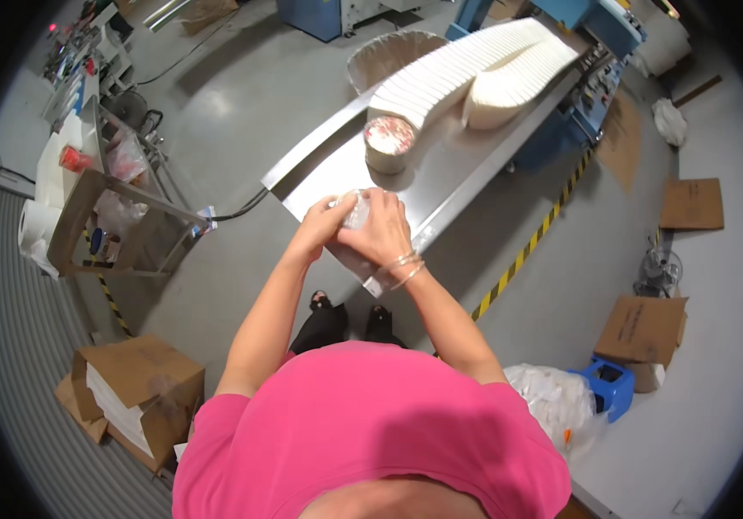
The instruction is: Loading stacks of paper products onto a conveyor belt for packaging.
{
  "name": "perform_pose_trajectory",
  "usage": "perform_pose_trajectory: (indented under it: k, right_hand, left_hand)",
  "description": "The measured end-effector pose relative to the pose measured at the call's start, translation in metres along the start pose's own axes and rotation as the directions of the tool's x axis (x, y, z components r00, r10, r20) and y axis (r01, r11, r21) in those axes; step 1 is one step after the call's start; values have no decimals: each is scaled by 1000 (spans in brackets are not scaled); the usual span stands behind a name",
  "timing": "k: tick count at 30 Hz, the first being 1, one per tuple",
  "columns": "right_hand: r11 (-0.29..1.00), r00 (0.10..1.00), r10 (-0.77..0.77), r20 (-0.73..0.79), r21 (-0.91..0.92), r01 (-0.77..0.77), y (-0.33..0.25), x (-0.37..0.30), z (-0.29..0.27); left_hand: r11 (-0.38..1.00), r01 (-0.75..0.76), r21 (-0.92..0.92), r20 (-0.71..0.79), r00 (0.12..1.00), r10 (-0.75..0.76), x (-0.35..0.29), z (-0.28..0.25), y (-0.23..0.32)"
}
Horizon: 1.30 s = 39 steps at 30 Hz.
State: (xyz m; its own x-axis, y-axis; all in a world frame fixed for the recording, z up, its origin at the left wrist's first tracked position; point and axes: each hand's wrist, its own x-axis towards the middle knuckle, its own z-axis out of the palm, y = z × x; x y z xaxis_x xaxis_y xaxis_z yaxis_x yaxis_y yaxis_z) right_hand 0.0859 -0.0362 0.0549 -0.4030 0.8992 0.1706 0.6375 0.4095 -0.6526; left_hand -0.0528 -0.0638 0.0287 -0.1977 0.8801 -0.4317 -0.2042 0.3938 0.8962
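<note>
at the near end of the steel table, left hand and right hand both close around a clear plastic sleeve; looks light, soft, slippery, so pinch its crumpled edge. beyond, stacked white cups.

Your two bare forearms reaching forward and converging, left hand curled with fingers bent inward, right hand arched beside it and touching, knuckles up, thin bangles at your right wrist, both hands closed together.

bare tabletop ahead, cup stack blocking
</note>
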Motion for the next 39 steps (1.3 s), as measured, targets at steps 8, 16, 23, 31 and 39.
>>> perform_pose_trajectory:
  k: [8,16,23,31,39]
  right_hand:
    - [806,802,-590,95,131,577,-92,46,17]
    - [759,652,-649,393,264,596,-190,108,120]
    - [746,510,-660,551,401,532,-284,175,236]
    - [592,351,-806,477,624,510,-400,292,355]
    - [697,588,-653,477,681,222,-531,425,492]
  left_hand:
    - [958,-222,-181,-55,975,216,-45,-109,51]
    - [909,-339,-244,-346,906,245,-76,-325,59]
    - [832,-506,-228,-606,742,286,-96,-477,87]
    - [772,-616,-153,-887,431,168,-117,-599,76]
    - [687,-725,48,-959,160,236,-88,-723,159]
